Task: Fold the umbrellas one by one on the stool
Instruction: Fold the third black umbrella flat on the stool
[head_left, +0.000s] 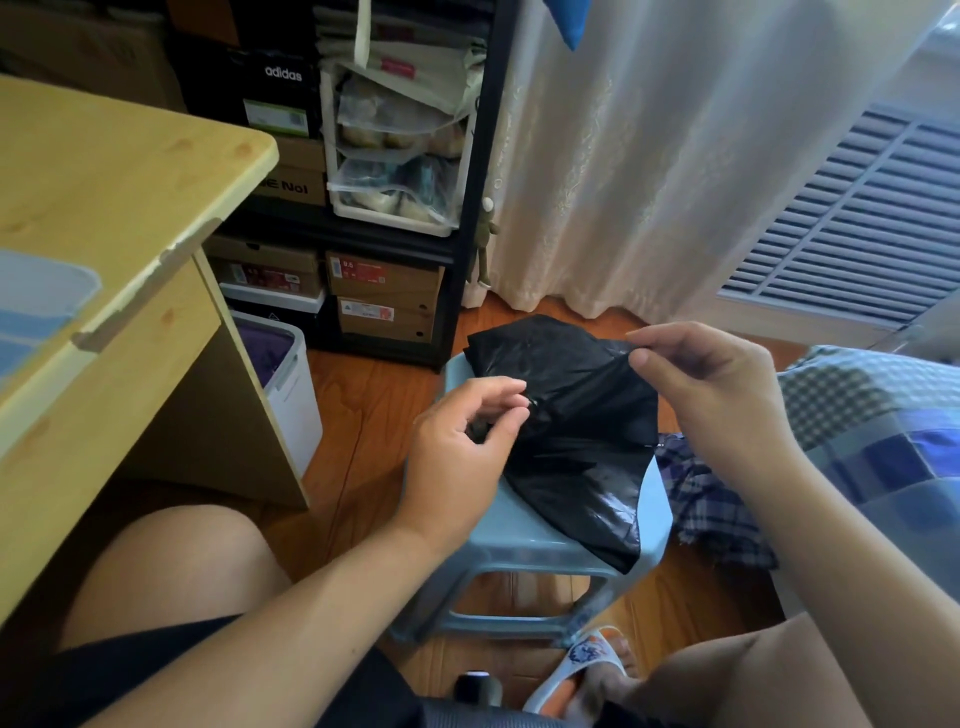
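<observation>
Lying across the pale blue stool (524, 525), one black umbrella (576, 415), canopy loose and crumpled, near edge drooping over the stool's right front corner.

Left hand (462, 447): fingers curled, pinching a fold of black cloth at the umbrella's left side. Right hand (711, 384): thumb and fingers pinching a raised corner of the canopy at its far right edge, lifted above the seat.

A second umbrella, blue plaid (711, 509), lies on the wood floor (363, 415) just right of the stool, partly hidden behind it and the right forearm.

Writing: black box (270, 83) on the far shelf rack (467, 208) reads "adidas". Brown box (296, 176) below it shows "E No!", the start cut off. Lower brown box (384, 275) carries a red label with "9.5". Other box labels too small to read.

Left: light wood table (104, 208), edge strip chipped. White bin (291, 384) beside it, purple cloth inside. Far right: cream curtain (649, 156), slatted vent (852, 218). Near right: checked bedding (872, 415). One white sandal (582, 670) near the stool's leg.
</observation>
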